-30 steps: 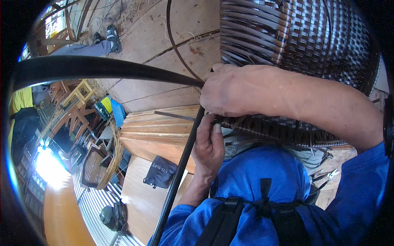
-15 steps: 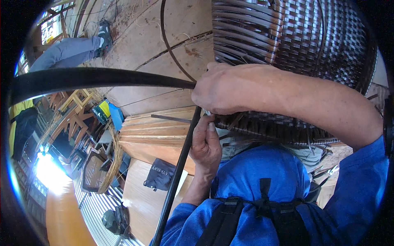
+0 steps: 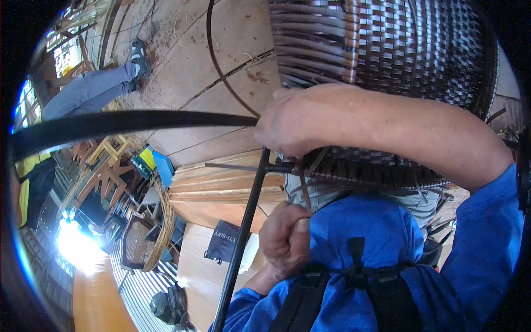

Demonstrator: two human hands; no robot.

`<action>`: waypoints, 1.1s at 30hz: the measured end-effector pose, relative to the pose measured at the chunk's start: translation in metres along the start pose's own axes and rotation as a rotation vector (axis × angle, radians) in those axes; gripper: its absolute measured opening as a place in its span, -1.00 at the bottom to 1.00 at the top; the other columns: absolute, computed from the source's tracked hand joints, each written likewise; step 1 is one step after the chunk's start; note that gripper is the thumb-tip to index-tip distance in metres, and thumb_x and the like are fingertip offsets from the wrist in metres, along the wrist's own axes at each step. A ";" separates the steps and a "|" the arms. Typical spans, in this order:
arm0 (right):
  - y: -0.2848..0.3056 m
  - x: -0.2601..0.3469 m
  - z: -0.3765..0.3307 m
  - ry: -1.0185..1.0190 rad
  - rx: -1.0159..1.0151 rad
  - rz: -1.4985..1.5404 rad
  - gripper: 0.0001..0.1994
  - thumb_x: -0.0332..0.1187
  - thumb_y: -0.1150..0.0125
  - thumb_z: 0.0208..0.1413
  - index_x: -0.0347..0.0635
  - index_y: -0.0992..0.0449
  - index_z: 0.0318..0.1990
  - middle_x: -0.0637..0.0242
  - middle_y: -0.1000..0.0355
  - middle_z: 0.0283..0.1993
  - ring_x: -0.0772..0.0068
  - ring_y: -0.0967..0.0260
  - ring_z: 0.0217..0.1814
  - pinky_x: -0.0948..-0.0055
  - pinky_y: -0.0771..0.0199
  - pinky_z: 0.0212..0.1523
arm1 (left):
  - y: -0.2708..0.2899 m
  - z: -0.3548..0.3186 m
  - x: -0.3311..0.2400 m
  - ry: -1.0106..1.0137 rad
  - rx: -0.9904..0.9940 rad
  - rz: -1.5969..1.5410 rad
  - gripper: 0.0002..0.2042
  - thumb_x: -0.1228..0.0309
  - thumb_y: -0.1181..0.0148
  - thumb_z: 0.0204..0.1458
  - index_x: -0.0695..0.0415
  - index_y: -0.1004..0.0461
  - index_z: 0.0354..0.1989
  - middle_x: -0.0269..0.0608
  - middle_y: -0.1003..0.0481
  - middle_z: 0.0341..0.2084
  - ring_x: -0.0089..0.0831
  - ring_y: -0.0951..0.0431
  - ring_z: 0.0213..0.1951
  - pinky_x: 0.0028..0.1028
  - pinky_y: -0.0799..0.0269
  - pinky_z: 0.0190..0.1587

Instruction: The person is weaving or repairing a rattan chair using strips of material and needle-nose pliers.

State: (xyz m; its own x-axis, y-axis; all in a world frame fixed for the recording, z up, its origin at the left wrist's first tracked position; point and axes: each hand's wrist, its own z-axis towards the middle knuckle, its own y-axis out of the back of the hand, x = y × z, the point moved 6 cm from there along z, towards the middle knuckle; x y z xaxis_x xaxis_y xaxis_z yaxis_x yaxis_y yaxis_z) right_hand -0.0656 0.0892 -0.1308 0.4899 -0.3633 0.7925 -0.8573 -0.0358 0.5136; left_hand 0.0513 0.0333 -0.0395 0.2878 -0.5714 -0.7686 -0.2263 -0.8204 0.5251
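Note:
A dark brown woven piece (image 3: 420, 66), its loose strips fanned out on the left side, stands before me at the upper right. Black tubes of a frame (image 3: 246, 232) meet at its left edge. My right hand (image 3: 287, 119) is closed at this joint, its fingertips hidden behind the hand. From there a thin brown strip (image 3: 303, 188) runs down to my left hand (image 3: 285, 235), whose thumb and curled fingers pinch it close to my chest. A long brown strand (image 3: 221, 74) arcs up and away from the right hand.
Stacked wooden boards (image 3: 221, 185) lie left of the frame, with a dark pouch (image 3: 222, 242) on a pale board. Farther left are wooden chair parts (image 3: 108, 182), a bundle of fibre (image 3: 161, 227) and a dark bag (image 3: 168, 304). Another person's leg (image 3: 91, 91) stretches across the floor.
My left hand has drawn down from the joint toward my chest, and a length of brown strip now shows between the hands. The right hand stays at the joint.

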 end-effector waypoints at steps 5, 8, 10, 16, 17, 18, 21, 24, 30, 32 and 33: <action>0.020 0.008 -0.074 0.491 -1.005 0.443 -0.81 -0.51 -0.16 -0.14 -0.30 -0.49 -0.29 0.06 -0.44 -0.34 0.06 -0.42 -0.26 0.32 -0.47 -0.31 | 0.009 0.000 0.001 -0.246 0.116 0.178 -0.83 0.65 -0.14 -0.11 0.20 -0.49 -0.31 -0.16 -0.42 -0.51 -0.31 -0.46 -0.46 -0.41 -0.40 -0.40; -0.002 0.002 -0.126 0.030 -1.011 0.289 -0.88 -0.53 -0.17 -0.08 -0.31 -0.45 -0.33 0.12 -0.42 -0.33 0.14 -0.42 -0.29 0.33 -0.48 -0.30 | 0.011 0.005 0.010 -0.254 0.117 0.206 -0.76 0.43 -0.12 0.04 0.21 -0.49 -0.13 -0.01 -0.39 -0.17 -0.23 -0.45 -0.23 -0.37 -0.41 -0.21; -0.017 0.005 -0.152 -0.101 -1.232 0.364 -0.88 -0.54 -0.20 -0.08 -0.30 -0.46 -0.33 0.15 -0.42 -0.30 0.20 -0.43 -0.28 0.37 -0.48 -0.28 | 0.001 0.012 0.019 -0.209 0.176 0.194 -0.66 0.30 -0.04 0.12 0.26 -0.41 -0.01 0.07 -0.37 -0.07 -0.11 -0.43 -0.06 -0.30 -0.40 -0.08; -0.093 0.019 -0.147 -0.412 -1.178 0.494 -0.74 -0.42 -0.31 -0.16 -0.25 -0.46 -0.26 0.15 -0.39 -0.19 0.16 -0.36 -0.16 0.27 -0.39 -0.13 | -0.018 0.033 0.025 -0.300 0.317 0.186 -0.72 0.32 0.09 0.15 0.25 -0.42 -0.12 -0.01 -0.45 -0.20 -0.46 -0.41 -0.38 -0.54 -0.34 -0.34; -0.099 0.022 -0.143 -0.418 -1.173 0.437 -0.70 -0.39 -0.32 -0.16 -0.24 -0.45 -0.22 0.17 -0.38 -0.16 0.15 -0.34 -0.12 0.24 -0.36 -0.09 | -0.017 0.034 0.023 -0.327 0.315 0.181 -0.72 0.32 0.09 0.15 0.25 -0.42 -0.12 -0.01 -0.45 -0.20 -0.46 -0.41 -0.38 -0.54 -0.34 -0.34; -0.105 0.022 -0.140 -0.476 -1.136 0.413 -0.66 -0.32 -0.31 -0.15 -0.19 -0.44 -0.18 0.22 -0.37 -0.14 0.16 -0.32 -0.06 0.25 -0.33 -0.06 | -0.016 0.035 0.024 -0.272 0.357 0.104 -0.78 0.35 0.00 0.11 0.23 -0.42 -0.17 -0.01 -0.44 -0.22 -0.32 -0.45 -0.32 -0.45 -0.39 -0.28; -0.110 0.025 -0.125 -0.510 -0.940 0.340 -0.69 -0.31 -0.29 -0.13 -0.14 -0.46 -0.18 0.23 -0.37 -0.14 0.17 -0.31 -0.06 0.29 -0.32 -0.06 | -0.012 0.038 0.024 -0.202 0.358 -0.062 -0.87 0.40 -0.08 0.05 0.23 -0.39 -0.37 -0.05 -0.43 -0.36 -0.22 -0.47 -0.37 -0.40 -0.41 -0.30; -0.101 0.031 -0.121 -0.510 -0.877 0.268 -0.64 -0.29 -0.23 -0.09 -0.12 -0.43 -0.08 0.25 -0.34 -0.08 0.21 -0.27 -0.01 0.26 -0.31 -0.06 | -0.011 0.040 0.022 -0.166 0.428 -0.088 -0.85 0.40 -0.09 0.01 0.25 -0.38 -0.46 -0.07 -0.43 -0.47 -0.19 -0.48 -0.45 -0.37 -0.41 -0.37; -0.109 0.022 -0.107 -0.611 -0.645 0.181 -0.57 -0.32 -0.03 -0.03 -0.14 -0.34 0.07 0.22 -0.27 0.07 0.21 -0.21 0.10 0.21 -0.26 0.02 | -0.003 0.041 0.010 -0.124 0.282 0.211 -0.82 0.43 -0.06 -0.02 0.28 -0.37 -0.56 -0.03 -0.41 -0.54 -0.15 -0.47 -0.54 -0.35 -0.39 -0.48; -0.111 0.022 -0.105 -0.601 -0.624 0.150 -0.56 -0.32 0.01 -0.02 -0.13 -0.33 0.08 0.21 -0.26 0.10 0.20 -0.20 0.11 0.21 -0.26 0.03 | -0.003 0.038 0.007 -0.088 0.269 0.214 -0.83 0.45 -0.04 -0.01 0.29 -0.36 -0.57 -0.02 -0.40 -0.57 -0.16 -0.45 -0.56 -0.34 -0.37 -0.50; -0.111 0.022 -0.105 -0.600 -0.634 0.153 -0.57 -0.32 0.02 -0.01 -0.13 -0.33 0.08 0.21 -0.27 0.09 0.20 -0.19 0.11 0.21 -0.26 0.03 | -0.003 0.036 0.007 -0.061 0.240 0.249 -0.83 0.46 -0.04 -0.01 0.29 -0.35 -0.57 -0.03 -0.39 -0.58 -0.16 -0.44 -0.56 -0.34 -0.36 -0.51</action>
State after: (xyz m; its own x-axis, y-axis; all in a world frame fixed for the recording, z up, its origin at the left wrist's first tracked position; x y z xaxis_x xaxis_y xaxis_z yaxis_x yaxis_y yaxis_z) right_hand 0.0571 0.1832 -0.1357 0.0591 -0.7555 0.6525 -0.5703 0.5109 0.6432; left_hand 0.0202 0.0323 -0.0597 0.1413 -0.7450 -0.6520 -0.4972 -0.6229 0.6040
